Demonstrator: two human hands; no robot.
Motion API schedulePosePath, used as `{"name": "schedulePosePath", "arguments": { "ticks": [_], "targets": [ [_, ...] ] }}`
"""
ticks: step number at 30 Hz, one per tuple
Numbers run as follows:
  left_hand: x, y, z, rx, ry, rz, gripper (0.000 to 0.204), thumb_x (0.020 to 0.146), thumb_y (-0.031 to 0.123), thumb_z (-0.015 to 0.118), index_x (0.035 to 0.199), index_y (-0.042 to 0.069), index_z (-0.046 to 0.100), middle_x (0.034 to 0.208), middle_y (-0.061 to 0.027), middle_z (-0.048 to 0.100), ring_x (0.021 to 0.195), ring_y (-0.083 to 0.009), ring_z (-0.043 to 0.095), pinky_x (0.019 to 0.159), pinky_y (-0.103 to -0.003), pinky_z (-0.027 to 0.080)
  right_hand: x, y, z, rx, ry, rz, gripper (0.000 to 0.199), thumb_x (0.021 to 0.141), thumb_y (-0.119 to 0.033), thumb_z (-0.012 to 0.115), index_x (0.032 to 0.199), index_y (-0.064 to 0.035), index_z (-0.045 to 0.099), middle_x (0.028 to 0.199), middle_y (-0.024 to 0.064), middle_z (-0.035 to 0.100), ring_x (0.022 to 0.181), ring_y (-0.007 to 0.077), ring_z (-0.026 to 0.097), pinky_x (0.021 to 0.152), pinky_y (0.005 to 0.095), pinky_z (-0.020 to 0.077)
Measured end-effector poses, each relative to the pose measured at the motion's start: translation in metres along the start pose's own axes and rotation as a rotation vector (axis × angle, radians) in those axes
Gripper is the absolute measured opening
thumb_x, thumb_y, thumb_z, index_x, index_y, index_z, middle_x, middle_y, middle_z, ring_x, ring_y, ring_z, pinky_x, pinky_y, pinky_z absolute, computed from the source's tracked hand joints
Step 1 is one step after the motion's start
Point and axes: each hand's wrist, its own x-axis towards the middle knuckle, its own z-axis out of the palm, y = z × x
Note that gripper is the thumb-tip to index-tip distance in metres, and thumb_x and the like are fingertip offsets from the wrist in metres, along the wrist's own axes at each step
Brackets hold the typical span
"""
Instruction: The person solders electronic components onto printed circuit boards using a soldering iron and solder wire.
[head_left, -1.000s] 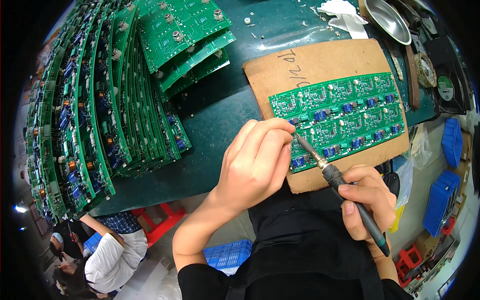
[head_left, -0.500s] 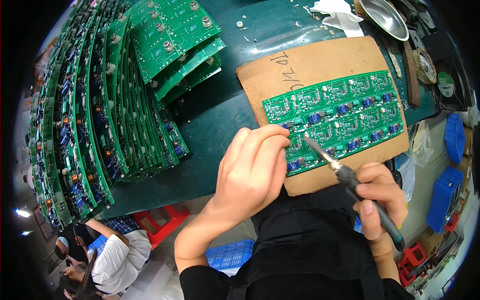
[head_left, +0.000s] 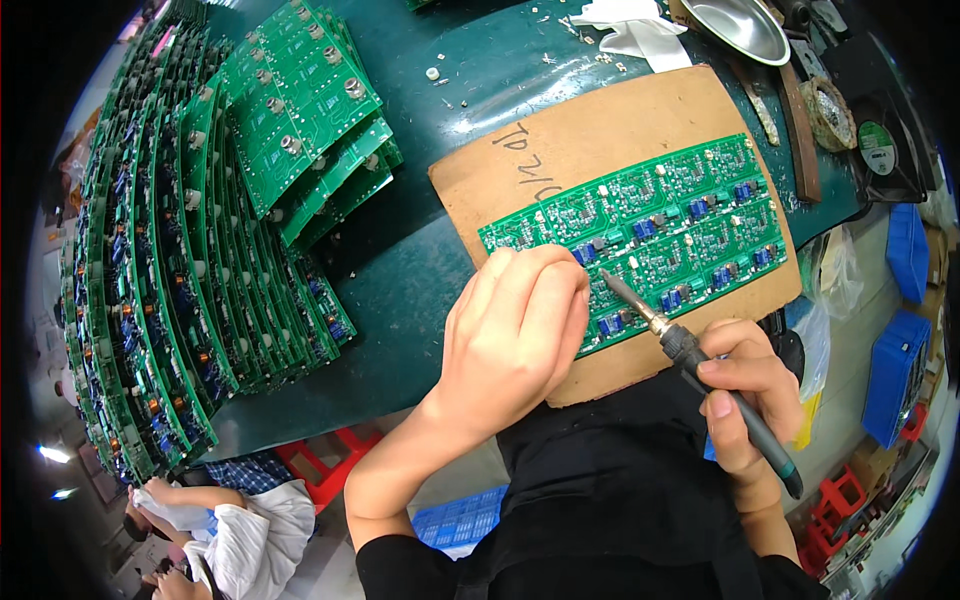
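Note:
A green circuit board panel with repeated circuits and blue components lies on a sheet of brown cardboard. My right hand grips a soldering iron by its dark handle. The iron slants up and left, its tip just beside my left fingertips, at or very close to the board's surface. My left hand is closed in a pinch over the panel's left part, covering some of it. Whatever those fingers hold is hidden.
Tall rows of populated circuit boards stand at the left, with larger green boards stacked beside them. Behind the cardboard are white cloth and a metal dish. A black fan stands at the right; another person sits lower left.
The whole view has shifted, so boards and cardboard appear farther left. Relative to the panel, my left fingertips and the iron's tip have moved right. The grip on the iron looks the same.

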Motion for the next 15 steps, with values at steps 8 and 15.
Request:
{"name": "schedulePosePath", "arguments": {
  "ticks": [8, 15],
  "targets": [
    [0.0027, 0.0054, 0.0011, 0.076, 0.056, 0.050, 0.020, 0.068, -0.004, 0.072, 0.083, 0.004, 0.061, 0.084, -0.0072, 0.061, 0.068, -0.0228, 0.056, 0.059, -0.031, 0.045, 0.0066, -0.0028, -0.0085, -0.034, -0.060, -0.030, 0.016, 0.076, -0.005, 0.061, 0.090, 0.0022, 0.063, 0.059, 0.0082, 0.053, 0.064, 0.0260, 0.056, 0.064, 0.0377, 0.0479],
    [0.0050, 0.0088, 0.0059, 0.235, 0.037, 0.112, 0.020, 0.068, -0.002, 0.073, 0.084, 0.004, 0.062, 0.083, -0.0070, 0.060, 0.066, -0.0222, 0.054, 0.058, -0.031, 0.044, 0.0063, 0.0042, -0.0101, 0.018, -0.047, 0.013, 0.017, 0.077, -0.006, 0.060, 0.091, 0.0028, 0.063, 0.059, 0.0086, 0.054, 0.066, 0.0257, 0.057, 0.061, 0.0355, 0.0468]
  ]
}}
